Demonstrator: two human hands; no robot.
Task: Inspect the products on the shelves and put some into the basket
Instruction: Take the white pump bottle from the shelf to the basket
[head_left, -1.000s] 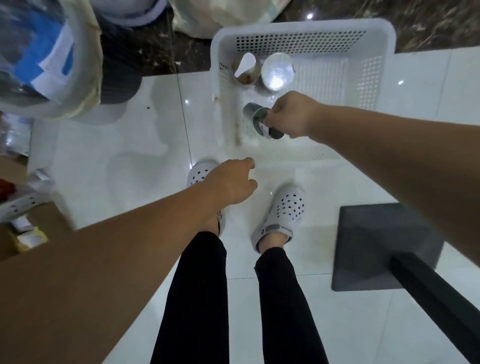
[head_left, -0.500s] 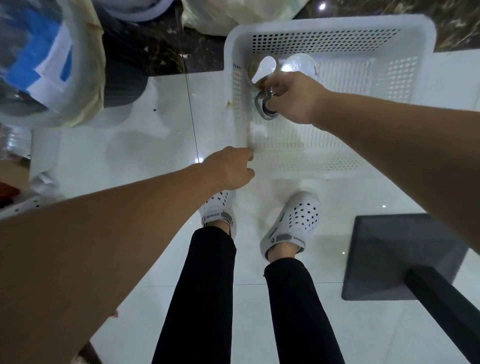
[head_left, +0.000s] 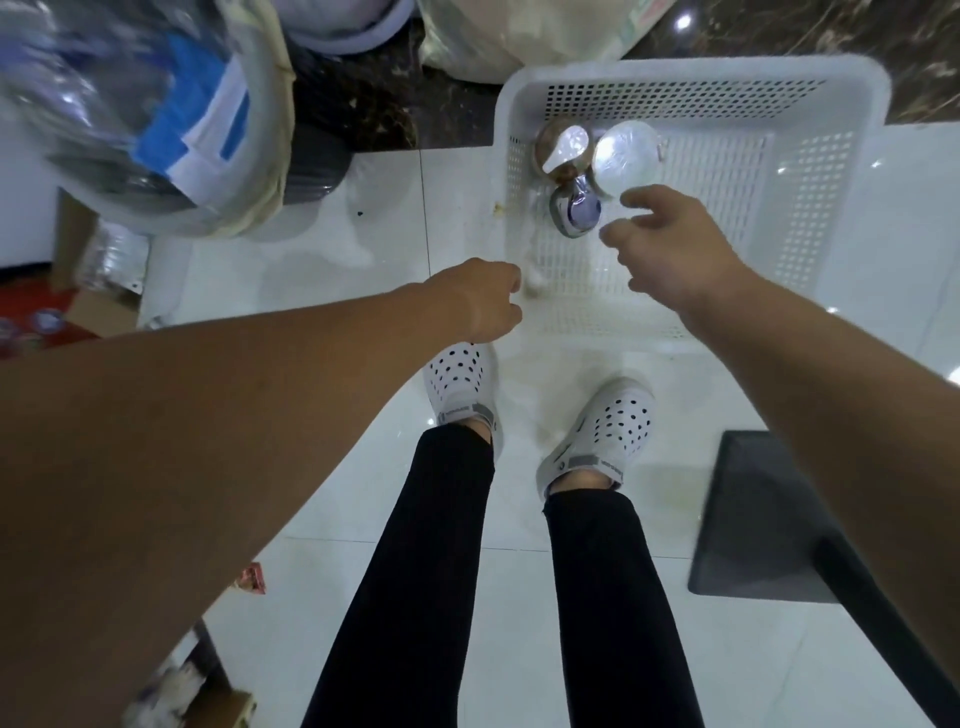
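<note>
Released can (head_left: 575, 210) is now lying in basket (head_left: 878, 98); right hand (head_left: 670, 249) is withdrawing, fingers apart; left hand (head_left: 483, 299) is hanging loosely curled, holding nothing.

Lighting: I read bright overhead light, even and cool. Glare: white spots on the glossy floor tiles (head_left: 322, 270) and on the lids in the basket (head_left: 696, 78). Shadows: soft and faint. Blur: I note smearing on the bottles (head_left: 130, 104) upper left. Distortion: wide-angle bending, forearms swollen at the edges.
</note>
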